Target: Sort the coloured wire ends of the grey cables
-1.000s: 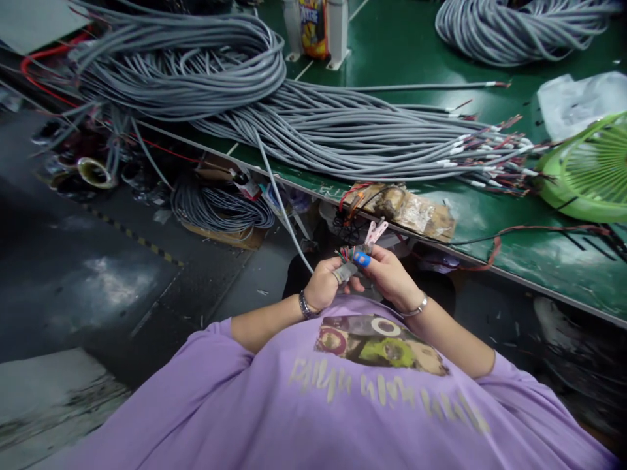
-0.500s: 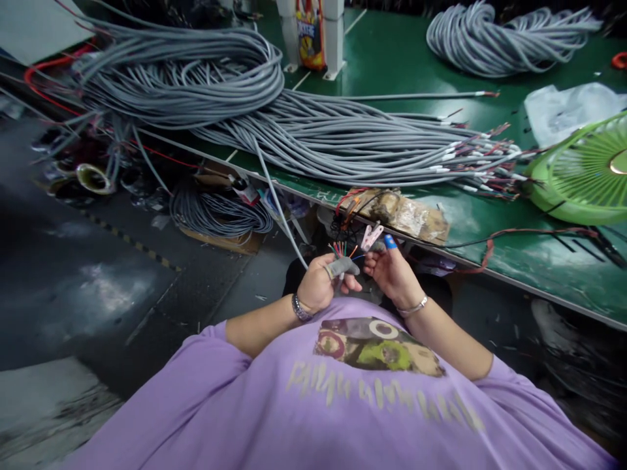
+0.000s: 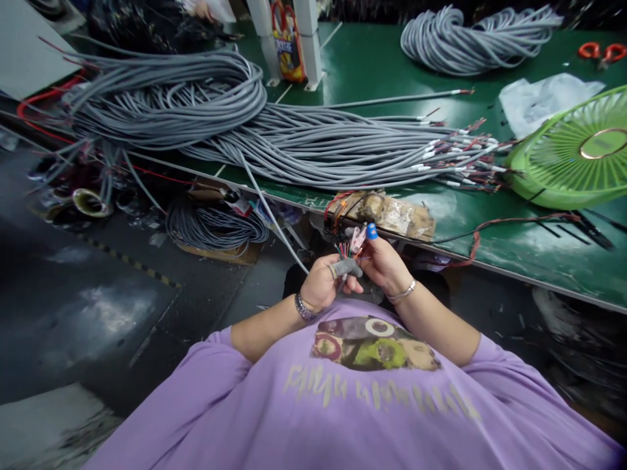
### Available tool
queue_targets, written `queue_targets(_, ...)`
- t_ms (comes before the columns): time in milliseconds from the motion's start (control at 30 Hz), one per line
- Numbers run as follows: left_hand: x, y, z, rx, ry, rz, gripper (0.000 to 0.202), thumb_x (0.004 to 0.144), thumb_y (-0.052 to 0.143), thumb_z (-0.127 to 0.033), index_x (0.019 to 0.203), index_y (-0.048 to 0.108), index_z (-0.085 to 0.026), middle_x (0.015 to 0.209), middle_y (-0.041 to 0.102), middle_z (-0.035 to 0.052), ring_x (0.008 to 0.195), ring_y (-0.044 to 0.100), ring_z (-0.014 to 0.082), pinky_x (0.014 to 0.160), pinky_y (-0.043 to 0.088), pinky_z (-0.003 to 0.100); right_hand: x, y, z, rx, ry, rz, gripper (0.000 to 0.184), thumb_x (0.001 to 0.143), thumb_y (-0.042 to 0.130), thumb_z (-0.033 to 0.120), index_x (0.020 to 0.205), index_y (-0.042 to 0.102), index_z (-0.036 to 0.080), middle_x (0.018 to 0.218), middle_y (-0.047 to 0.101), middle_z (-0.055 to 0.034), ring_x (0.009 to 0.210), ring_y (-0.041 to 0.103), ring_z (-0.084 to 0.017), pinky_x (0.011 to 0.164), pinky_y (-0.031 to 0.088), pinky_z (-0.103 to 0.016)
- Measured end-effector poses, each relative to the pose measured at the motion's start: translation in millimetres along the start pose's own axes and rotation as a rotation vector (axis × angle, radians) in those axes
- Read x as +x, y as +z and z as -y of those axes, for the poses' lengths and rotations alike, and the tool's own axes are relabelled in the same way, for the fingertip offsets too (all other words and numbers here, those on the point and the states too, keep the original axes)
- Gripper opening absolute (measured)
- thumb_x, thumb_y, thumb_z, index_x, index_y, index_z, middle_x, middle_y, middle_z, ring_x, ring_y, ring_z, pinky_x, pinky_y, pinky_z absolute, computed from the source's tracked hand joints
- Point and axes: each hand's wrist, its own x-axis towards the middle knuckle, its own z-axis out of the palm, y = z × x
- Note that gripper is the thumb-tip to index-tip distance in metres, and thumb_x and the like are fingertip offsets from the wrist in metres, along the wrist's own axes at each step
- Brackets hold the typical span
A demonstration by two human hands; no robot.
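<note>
My left hand (image 3: 321,282) is closed around the end of a grey cable (image 3: 277,225), with a grey wrap on its thumb. Several thin coloured wires (image 3: 344,249) fan upward from that grip. My right hand (image 3: 385,264) is right beside them, fingers curled in at the wires' right side and its blue-covered thumb pointing up. What its fingertips pinch, if anything, is hidden. A pink clip (image 3: 358,238) shows close to the right thumb; I cannot tell whether the hand touches it.
A green bench (image 3: 372,72) bears a large pile of grey cables (image 3: 313,143) with stripped ends. Around it are another cable coil (image 3: 475,40), a green fan (image 3: 578,150), orange-handled scissors (image 3: 600,52) and a worn block (image 3: 392,212) at the bench edge. Below lies a cable coil (image 3: 215,225).
The view has shifted, moving the bench leftward in the picture. My right hand has come closer to my left, and the gap between them at the wires has narrowed. My left hand keeps its grip.
</note>
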Motion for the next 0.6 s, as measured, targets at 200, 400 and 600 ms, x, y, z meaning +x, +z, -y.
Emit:
queue_targets(200, 0.8, -0.4, 3.5, 0.03, -0.025, -0.008, 0.037, 0.061, 0.077, -0.045, 0.064, 0.061, -0.012, 0.044, 0.058, 0.003, 0.044, 0.063, 0.0174, 0.042, 0.035, 0.022, 0.7, 4.4, 0.4, 0.051, -0.036, -0.055, 0.05, 0.069, 0.074, 0.068, 0.072, 0.061, 0.02, 0.056, 0.06, 0.0013, 0.051, 0.052, -0.013, 0.05, 0.045, -0.028)
queue_targets(400, -1.5, -2.2, 4.7, 0.006, -0.002, -0.02, 0.038, 0.061, 0.078, -0.046, 0.062, 0.059, -0.013, 0.044, 0.059, 0.0028, 0.044, 0.063, 0.0173, 0.042, 0.037, 0.022, -0.6, 5.0, -2.2, 0.12, 0.028, -0.056, 0.053, 0.071, 0.068, 0.073, 0.076, 0.061, 0.021, 0.063, 0.062, 0.0018, 0.055, 0.055, -0.013, 0.051, 0.045, -0.026)
queue_targets(600, -13.4, -1.0, 4.3, 0.017, 0.008, -0.02, 0.038, 0.063, 0.078, -0.048, 0.066, 0.063, -0.013, 0.045, 0.059, 0.0013, 0.046, 0.063, 0.0167, 0.051, 0.047, 0.026, -2.7, 2.3, 2.2, 0.112, 0.087, -0.009, 0.06, 0.075, 0.056, 0.08, 0.078, 0.063, 0.02, 0.07, 0.066, -0.0006, 0.055, 0.055, -0.011, 0.051, 0.044, -0.024)
